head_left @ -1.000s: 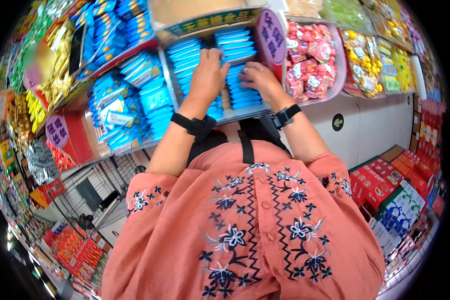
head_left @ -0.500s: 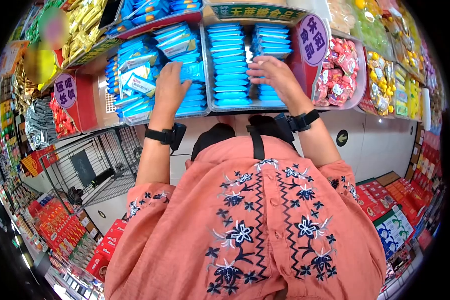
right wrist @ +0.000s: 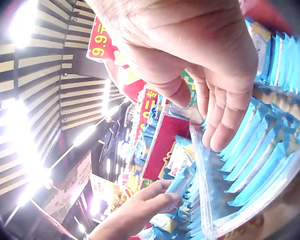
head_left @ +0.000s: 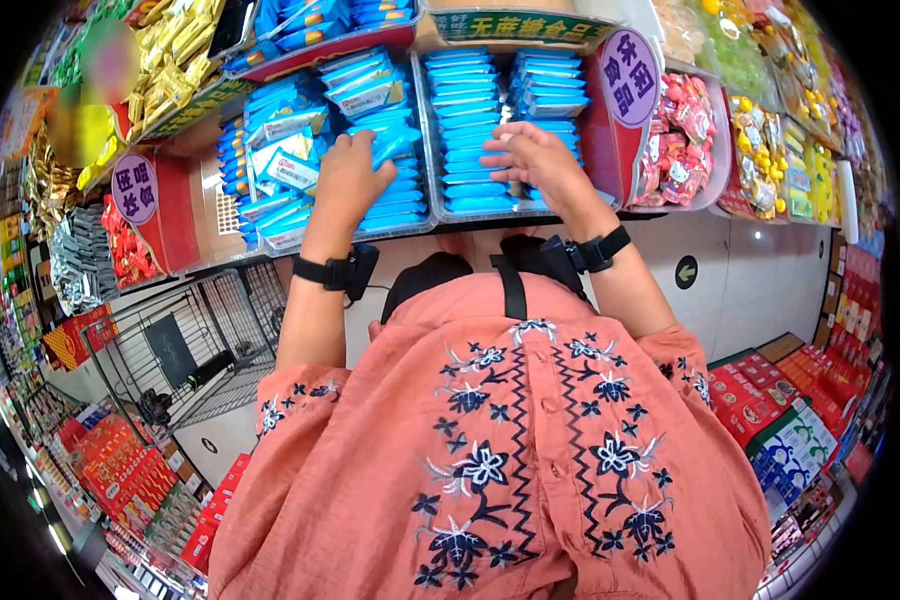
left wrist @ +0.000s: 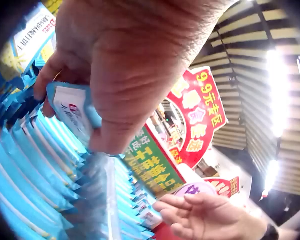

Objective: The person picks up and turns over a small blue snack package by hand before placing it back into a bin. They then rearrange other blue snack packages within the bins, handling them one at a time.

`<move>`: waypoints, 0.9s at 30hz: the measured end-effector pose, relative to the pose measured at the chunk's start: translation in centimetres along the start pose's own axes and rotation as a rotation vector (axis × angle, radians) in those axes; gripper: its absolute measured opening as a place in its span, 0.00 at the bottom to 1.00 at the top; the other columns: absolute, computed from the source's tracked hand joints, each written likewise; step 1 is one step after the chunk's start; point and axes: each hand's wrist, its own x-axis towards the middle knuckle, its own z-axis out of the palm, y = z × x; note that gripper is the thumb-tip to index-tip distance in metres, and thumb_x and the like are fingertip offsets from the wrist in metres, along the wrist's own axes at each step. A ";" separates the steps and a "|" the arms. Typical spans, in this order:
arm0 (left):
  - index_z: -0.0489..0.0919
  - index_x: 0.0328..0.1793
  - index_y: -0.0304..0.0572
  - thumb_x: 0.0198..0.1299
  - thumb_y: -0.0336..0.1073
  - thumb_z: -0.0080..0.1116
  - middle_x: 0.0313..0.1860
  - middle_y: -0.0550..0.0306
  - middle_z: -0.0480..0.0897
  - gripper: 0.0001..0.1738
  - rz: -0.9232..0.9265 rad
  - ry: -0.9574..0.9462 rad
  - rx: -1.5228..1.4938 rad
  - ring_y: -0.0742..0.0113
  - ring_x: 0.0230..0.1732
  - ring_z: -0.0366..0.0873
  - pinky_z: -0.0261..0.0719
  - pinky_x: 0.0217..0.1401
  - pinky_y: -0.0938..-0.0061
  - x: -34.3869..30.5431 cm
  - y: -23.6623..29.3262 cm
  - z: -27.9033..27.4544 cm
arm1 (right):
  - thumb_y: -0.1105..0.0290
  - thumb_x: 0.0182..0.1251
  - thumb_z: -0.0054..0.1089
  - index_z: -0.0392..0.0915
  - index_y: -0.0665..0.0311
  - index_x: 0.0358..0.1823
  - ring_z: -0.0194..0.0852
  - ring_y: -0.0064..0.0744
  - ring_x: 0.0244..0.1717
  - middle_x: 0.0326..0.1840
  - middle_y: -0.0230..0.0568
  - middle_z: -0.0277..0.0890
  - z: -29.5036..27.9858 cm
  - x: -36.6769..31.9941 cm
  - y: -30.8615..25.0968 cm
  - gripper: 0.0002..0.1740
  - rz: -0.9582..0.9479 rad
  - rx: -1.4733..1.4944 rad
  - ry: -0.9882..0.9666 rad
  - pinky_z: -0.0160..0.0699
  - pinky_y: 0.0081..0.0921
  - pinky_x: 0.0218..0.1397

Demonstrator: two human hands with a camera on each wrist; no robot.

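My left hand (head_left: 348,185) is over the left bin of blue packets. In the left wrist view its thumb and fingers pinch one blue packet (left wrist: 72,112) above a row of others. My right hand (head_left: 553,172) hovers over the neighbouring clear bin, where blue packets (head_left: 462,130) stand in two stacked rows. The right wrist view shows that hand (right wrist: 190,65) with relaxed fingers, nothing held, above the packets (right wrist: 260,150). Loose blue packets (head_left: 290,170) lie at the left part of the left bin.
A clear divider (left wrist: 110,195) separates the bins. Pink packets (head_left: 678,140) fill a tub to the right, beside a purple round sign (head_left: 630,78). A wire cart (head_left: 220,330) stands at the lower left, and red boxes (head_left: 745,395) at the lower right.
From between the two clear-bin rows, my left hand has moved left to the left bin and now pinches a packet. My right hand has lifted off its row and stays above the clear bin.
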 end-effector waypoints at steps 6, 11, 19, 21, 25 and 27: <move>0.74 0.70 0.34 0.70 0.45 0.59 0.56 0.46 0.85 0.28 -0.329 -0.293 -1.167 0.57 0.50 0.88 0.87 0.48 0.66 -1.0 2.7 -4.1 | 0.59 0.78 0.59 0.71 0.69 0.67 0.82 0.43 0.60 0.64 0.52 0.77 3.2 -0.1 -1.4 0.25 -0.027 0.006 -0.137 0.84 0.34 0.57; 0.74 0.69 0.33 0.72 0.42 0.58 0.51 0.49 0.87 0.26 -0.250 -0.469 -1.447 0.60 0.46 0.89 0.90 0.43 0.69 -1.2 4.6 -4.7 | 0.59 0.77 0.62 0.75 0.67 0.60 0.82 0.32 0.54 0.55 0.41 0.80 5.5 0.5 -2.1 0.21 -0.067 0.016 -0.211 0.83 0.30 0.55; 0.74 0.68 0.32 0.74 0.43 0.57 0.52 0.49 0.86 0.25 -0.267 -0.528 -1.431 0.60 0.48 0.89 0.89 0.45 0.70 -0.7 4.3 -3.7 | 0.60 0.74 0.65 0.78 0.61 0.49 0.78 0.22 0.44 0.43 0.32 0.79 5.2 1.4 -2.0 0.13 -0.096 0.039 -0.140 0.83 0.27 0.50; 0.75 0.65 0.33 0.74 0.43 0.57 0.51 0.50 0.86 0.23 -0.282 -0.500 -1.341 0.61 0.48 0.88 0.89 0.45 0.71 -0.6 4.0 -3.5 | 0.60 0.74 0.65 0.78 0.62 0.50 0.79 0.24 0.45 0.44 0.33 0.80 4.9 1.5 -2.0 0.13 -0.103 0.087 -0.104 0.83 0.28 0.50; 0.77 0.60 0.35 0.74 0.45 0.58 0.48 0.55 0.86 0.20 -0.259 -0.435 -1.257 0.69 0.43 0.87 0.83 0.39 0.79 -0.4 4.4 -3.4 | 0.61 0.72 0.65 0.78 0.65 0.47 0.84 0.30 0.46 0.46 0.40 0.83 4.3 1.4 -1.8 0.14 -0.107 0.165 -0.054 0.86 0.31 0.48; 0.78 0.60 0.36 0.73 0.45 0.59 0.46 0.57 0.86 0.20 -0.267 -0.415 -1.271 0.72 0.42 0.87 0.80 0.37 0.81 0.0 4.7 -3.2 | 0.62 0.74 0.64 0.77 0.64 0.51 0.83 0.28 0.48 0.49 0.39 0.83 3.6 1.6 -1.6 0.15 -0.084 0.169 -0.069 0.85 0.30 0.49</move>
